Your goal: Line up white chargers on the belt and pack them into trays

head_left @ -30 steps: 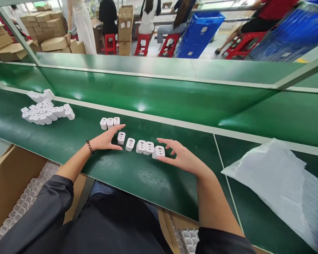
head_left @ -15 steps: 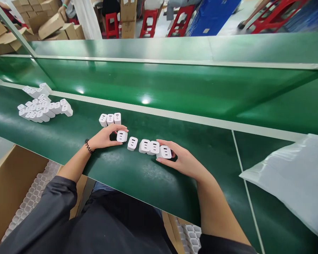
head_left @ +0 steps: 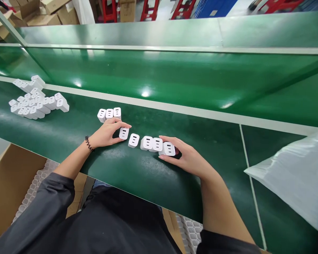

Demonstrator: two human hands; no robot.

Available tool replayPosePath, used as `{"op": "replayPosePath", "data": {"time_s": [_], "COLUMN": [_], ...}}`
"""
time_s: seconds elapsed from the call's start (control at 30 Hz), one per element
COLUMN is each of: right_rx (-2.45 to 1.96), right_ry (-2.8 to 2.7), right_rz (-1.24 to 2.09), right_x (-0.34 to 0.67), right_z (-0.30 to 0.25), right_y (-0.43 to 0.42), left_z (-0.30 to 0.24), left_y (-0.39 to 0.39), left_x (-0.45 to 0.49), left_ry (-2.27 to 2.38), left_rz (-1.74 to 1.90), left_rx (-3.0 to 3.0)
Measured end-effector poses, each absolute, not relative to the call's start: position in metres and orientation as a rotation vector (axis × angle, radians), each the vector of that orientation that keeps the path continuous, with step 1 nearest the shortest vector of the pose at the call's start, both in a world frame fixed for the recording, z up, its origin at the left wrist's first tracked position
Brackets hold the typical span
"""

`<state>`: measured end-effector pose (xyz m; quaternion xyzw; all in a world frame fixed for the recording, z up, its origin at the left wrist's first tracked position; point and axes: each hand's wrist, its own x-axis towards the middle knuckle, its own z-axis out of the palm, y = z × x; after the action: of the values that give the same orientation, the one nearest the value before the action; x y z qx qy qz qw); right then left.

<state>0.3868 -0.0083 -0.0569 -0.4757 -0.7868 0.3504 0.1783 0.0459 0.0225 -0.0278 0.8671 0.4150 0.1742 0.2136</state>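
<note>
White two-port chargers stand in a slanting row on the green work surface. At the left end of the row, my left hand [head_left: 106, 133] grips a charger [head_left: 124, 133] between thumb and fingers. My right hand [head_left: 187, 155] is closed around another charger [head_left: 169, 149] at the right end. Between the hands stand a single charger [head_left: 134, 140] and two touching ones, a charger [head_left: 147, 143] and its neighbour [head_left: 157, 144]. Behind my left hand, three more chargers [head_left: 109, 114] stand side by side.
A cluster of many white chargers [head_left: 33, 102] stands at the far left. A translucent plastic bag [head_left: 296, 176] lies at the right. Below the edge are cardboard boxes, one box [head_left: 13, 190] holding clear trays. A raised green ledge [head_left: 153, 33] runs along the back.
The view has tilted down slightly. My left hand and its charger have come nearer the single charger. My right hand keeps its hold at the right end.
</note>
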Motion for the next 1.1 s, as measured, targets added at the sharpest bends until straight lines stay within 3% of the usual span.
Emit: {"op": "replayPosePath", "data": {"time_s": [0.23,0.67,0.9,1.1], "right_rx": [-1.364,-1.359,-1.331,-1.349], "right_ry": [-2.227,-2.224,-2.200,-2.139], "right_rz": [0.986,1.006,0.957,0.909], "right_x": [0.387,0.385,0.386,0.386], "right_z": [-0.056,-0.053,-0.057,-0.063], "right_y": [-0.010,-0.011,-0.012,-0.011], "left_z": [-0.027,-0.025,-0.026,-0.036], "left_y": [0.017,0.060,0.035,0.028], "left_x": [0.052,0.058,0.059,0.081], "left_ry": [1.120,1.588,0.884,0.735], "left_rz": [0.562,0.486,0.649,0.604], "left_rx": [2.450,2.669,2.747,2.625]}}
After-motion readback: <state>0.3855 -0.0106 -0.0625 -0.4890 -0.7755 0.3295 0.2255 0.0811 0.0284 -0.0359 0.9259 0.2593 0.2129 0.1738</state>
